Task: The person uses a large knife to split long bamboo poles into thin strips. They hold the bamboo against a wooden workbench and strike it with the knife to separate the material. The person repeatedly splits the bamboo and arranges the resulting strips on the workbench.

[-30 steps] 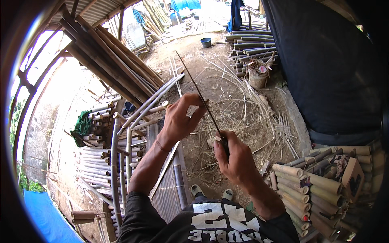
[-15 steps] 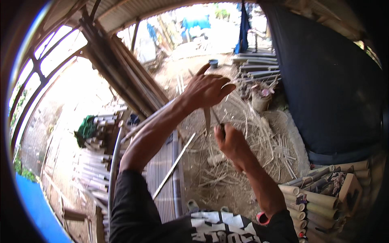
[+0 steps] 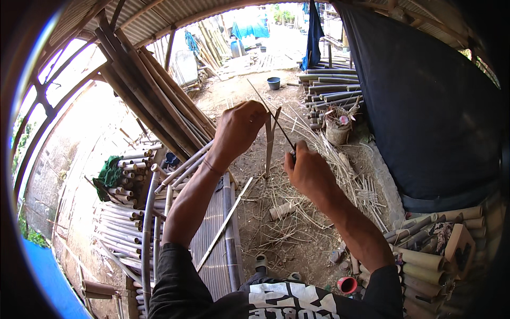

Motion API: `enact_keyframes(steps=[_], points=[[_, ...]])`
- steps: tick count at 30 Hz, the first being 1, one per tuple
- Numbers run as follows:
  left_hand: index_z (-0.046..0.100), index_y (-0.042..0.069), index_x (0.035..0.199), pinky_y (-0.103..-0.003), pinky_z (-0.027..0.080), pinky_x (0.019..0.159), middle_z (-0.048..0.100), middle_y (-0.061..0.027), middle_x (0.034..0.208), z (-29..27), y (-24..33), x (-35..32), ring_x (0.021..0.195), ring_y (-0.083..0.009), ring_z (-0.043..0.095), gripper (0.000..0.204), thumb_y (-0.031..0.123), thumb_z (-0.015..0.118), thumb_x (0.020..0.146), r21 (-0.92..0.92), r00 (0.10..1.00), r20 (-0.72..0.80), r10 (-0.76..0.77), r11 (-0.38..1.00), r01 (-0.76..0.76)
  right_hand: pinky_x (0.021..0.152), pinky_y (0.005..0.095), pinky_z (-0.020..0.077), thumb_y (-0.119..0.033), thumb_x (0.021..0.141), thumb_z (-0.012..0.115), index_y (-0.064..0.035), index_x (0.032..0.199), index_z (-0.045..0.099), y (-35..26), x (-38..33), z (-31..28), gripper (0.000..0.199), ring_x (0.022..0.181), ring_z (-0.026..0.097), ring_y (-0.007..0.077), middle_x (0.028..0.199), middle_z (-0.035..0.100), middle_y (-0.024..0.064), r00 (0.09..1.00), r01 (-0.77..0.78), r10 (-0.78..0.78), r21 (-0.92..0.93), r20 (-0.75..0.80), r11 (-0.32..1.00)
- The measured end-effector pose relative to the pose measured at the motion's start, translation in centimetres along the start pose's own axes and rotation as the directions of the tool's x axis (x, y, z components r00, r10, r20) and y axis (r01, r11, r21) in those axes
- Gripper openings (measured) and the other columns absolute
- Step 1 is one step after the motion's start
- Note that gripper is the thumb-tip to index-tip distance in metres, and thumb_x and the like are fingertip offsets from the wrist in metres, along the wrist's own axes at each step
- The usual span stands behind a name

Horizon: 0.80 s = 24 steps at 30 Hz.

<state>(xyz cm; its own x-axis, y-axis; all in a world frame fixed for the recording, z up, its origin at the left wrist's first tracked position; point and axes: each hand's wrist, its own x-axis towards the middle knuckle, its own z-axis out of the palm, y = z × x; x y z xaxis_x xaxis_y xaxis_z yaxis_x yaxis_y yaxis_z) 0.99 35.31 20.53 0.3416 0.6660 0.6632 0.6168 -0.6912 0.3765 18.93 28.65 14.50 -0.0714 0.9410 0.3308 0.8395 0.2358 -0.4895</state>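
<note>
The grip of the right hand (image 3: pixel 311 173), right of the middle of the frame, is clenched around the handle of a long, thin knife (image 3: pixel 281 131). The left hand (image 3: pixel 238 133), higher and further left, has its grip pinched on a bamboo strip (image 3: pixel 269 146). The blade slants from the right fist toward the upper left, passing just beside the left fingers. The strip hangs down from those fingers, near the centre of the frame, its upper part crossing the blade; whether the edge bites into it, I cannot tell.

Most of the knife handle is hidden inside the right fist, and the left fingertips are turned away behind the hand. A black shirt (image 3: pixel 180 276) hides most of the legs. Glare washes out the ground at far left, and the lens rim darkens the corners.

A black sheet (image 3: pixel 425 122) fills the upper right, under a corrugated roof (image 3: pixel 154 21). Below the hands spreads a dirt floor (image 3: pixel 303 255), littered with pale shavings (image 3: pixel 324 159). Long poles (image 3: pixel 154 98) lean at upper left; cut bamboo (image 3: pixel 119 228) is piled at left, with more stacked at upper and lower right. A slatted panel (image 3: pixel 212 266) lies left of the shirt. Smaller things are a green cloth (image 3: pixel 110 173) on the left pile, a dark bucket (image 3: pixel 273 83) at upper centre and a red cup (image 3: pixel 347 285) at lower right.
</note>
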Motion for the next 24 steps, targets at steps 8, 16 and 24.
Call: enact_keyframes(steps=[8, 16, 24], points=[[0.064, 0.002, 0.096, -0.032, 0.056, 0.071, 0.069, -0.0095, 0.089, -2.2, -4.9, 2.8, 0.083, -0.0198, 0.07, 0.008, 0.005, 0.064, 0.088, -0.104, 0.981, -0.147, 0.129, 0.984, -0.145, 0.058, 0.0438, 0.0562, -0.03, 0.095, 0.052, 0.0077, 0.091, 0.058, 0.8, 6.9, 7.7, 0.039, 0.067, 0.07, 0.0387, 0.072, 0.066, 0.026, 0.994, -0.031, 0.004, 0.249, 0.11, 0.968], [0.065, 0.003, 0.093, -0.024, 0.05, 0.067, 0.067, -0.0026, 0.082, -0.7, -10.9, 6.3, 0.077, -0.0072, 0.061, 0.02, 0.011, 0.077, 0.081, -0.42, 0.95, -0.22, -0.224, 0.9, 0.115, 0.055, 0.0422, 0.0534, -0.028, 0.094, 0.055, 0.0087, 0.093, 0.057, -4.8, 11.2, 8.5, 0.037, 0.064, 0.069, 0.0353, 0.069, 0.066, 0.0245, 0.983, -0.161, 0.128, 0.274, 0.132, 0.948], [0.06, 0.005, 0.075, -0.021, 0.038, 0.053, 0.061, 0.0004, 0.066, 0.7, -14.0, 8.0, 0.06, -0.0015, 0.048, 0.02, 0.011, 0.079, 0.079, -0.659, 0.869, -0.42, -0.262, 0.746, -0.093, 0.055, 0.0419, 0.0587, -0.018, 0.098, 0.044, 0.0111, 0.107, 0.05, -7.6, 13.0, 8.6, 0.031, 0.068, 0.069, 0.0383, 0.081, 0.066, 0.0304, 0.993, -0.005, 0.01, -0.039, 0.121, 0.999]])
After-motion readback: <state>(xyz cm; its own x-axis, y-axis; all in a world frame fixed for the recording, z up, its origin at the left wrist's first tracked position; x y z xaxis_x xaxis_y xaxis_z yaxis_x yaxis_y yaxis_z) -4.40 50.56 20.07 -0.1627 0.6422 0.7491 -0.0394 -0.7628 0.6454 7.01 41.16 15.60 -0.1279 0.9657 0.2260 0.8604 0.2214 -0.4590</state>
